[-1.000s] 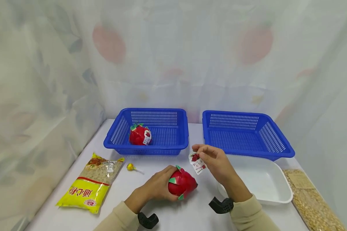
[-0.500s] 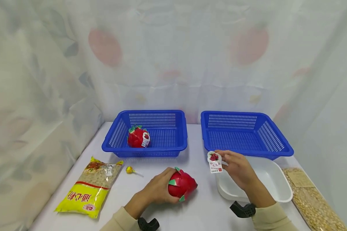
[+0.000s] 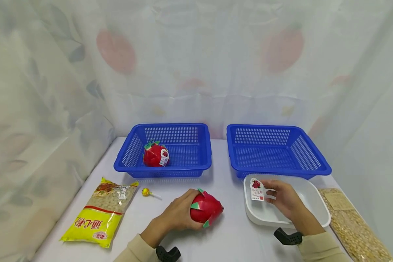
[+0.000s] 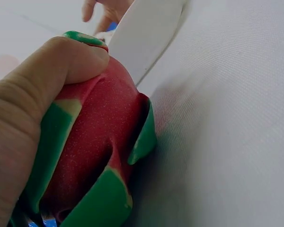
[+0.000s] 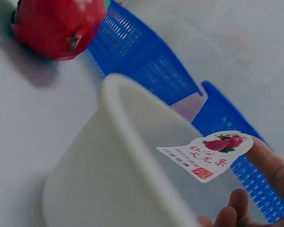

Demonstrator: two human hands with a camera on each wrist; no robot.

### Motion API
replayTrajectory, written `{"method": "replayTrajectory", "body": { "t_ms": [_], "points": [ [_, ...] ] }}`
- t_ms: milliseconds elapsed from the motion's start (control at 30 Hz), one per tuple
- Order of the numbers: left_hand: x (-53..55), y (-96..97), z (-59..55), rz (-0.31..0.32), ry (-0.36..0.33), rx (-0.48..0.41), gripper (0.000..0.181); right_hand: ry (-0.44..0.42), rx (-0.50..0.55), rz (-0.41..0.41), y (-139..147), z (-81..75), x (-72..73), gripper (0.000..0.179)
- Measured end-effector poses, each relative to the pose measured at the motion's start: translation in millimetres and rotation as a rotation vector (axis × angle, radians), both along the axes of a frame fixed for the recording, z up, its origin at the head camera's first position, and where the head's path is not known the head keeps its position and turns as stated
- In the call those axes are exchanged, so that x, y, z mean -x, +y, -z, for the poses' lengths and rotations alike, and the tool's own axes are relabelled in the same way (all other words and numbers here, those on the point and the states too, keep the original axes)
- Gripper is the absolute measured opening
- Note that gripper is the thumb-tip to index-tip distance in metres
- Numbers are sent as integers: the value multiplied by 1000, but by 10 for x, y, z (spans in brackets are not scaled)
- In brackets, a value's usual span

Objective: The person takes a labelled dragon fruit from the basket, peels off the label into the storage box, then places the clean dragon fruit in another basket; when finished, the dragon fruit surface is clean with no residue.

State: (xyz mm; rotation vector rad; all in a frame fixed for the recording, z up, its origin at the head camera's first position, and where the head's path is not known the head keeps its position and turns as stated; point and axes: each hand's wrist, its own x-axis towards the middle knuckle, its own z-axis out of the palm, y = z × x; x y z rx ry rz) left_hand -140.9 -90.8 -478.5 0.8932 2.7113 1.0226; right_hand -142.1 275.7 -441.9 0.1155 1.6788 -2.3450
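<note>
There're 2 dragon fruits, 2 blue baskets & 1 white tub. Pasta bag no. is 1, ditto kernel bag, ditto lollipop. Label stickers: 2 pcs. Hands, blk wrist units & sleeves come to 2 ea.

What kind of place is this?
Likely a curtained-off tabletop recording setup: a pale sheet curtain printed with red shapes hangs behind the flat white table, black plastic-looking devices sit at both wrists, and blue perforated plastic baskets stand at the back.
</note>
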Motion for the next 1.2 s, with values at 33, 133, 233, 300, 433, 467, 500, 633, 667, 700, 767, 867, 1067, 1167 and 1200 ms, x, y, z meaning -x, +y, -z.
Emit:
{"method": "replayTrajectory", "body": {
  "t_ms": [33, 133, 233, 300, 433, 467, 500, 633, 667, 700, 767, 867, 1067, 1167, 1200],
  "points": [
    [2, 3, -2, 0, -1, 0, 82, -32, -18, 5, 8, 23, 9, 36],
    [9, 8, -9, 0, -6, 1, 83, -99, -82, 1, 21, 85, 35, 31],
    [23, 7, -11, 0, -2, 5, 83, -130, -187, -20, 12, 132, 61, 27],
    [29, 5, -12, -2, 2, 5, 83, -142, -261, -25, -2, 155, 74, 27],
    [21, 0, 7, 0, 2, 6, 83, -175, -417, -28, -30, 193, 68, 32],
    [16, -2, 15, 0, 2, 5, 83, -174, -455, -33, -31, 202, 64, 34],
    [12, -4, 22, 0, 0, 3, 83, -171, -492, -40, -32, 210, 60, 36],
    [6, -12, 38, -3, -8, -6, 83, -110, -643, -102, -8, 232, 49, 39],
    [9, -14, 40, -3, -8, -8, 82, -91, -682, -121, 1, 234, 44, 39],
    [11, -16, 42, -4, -8, -10, 82, -69, -721, -142, 10, 236, 39, 38],
    [17, -16, 46, -4, -4, -8, 82, -31, -786, -179, 26, 235, 29, 38],
    [22, -11, 52, -3, 5, -7, 82, 5, -853, -214, 35, 226, 21, 39],
    [13, -9, 54, -6, 4, -13, 81, 110, -1040, -269, 23, 240, 22, 44],
    [17, -12, 54, -6, -1, -21, 82, 216, -1125, -296, 21, 251, 23, 43],
    [20, -12, 54, -6, -2, -23, 82, 255, -1152, -303, 20, 256, 26, 42]
  ]
}}
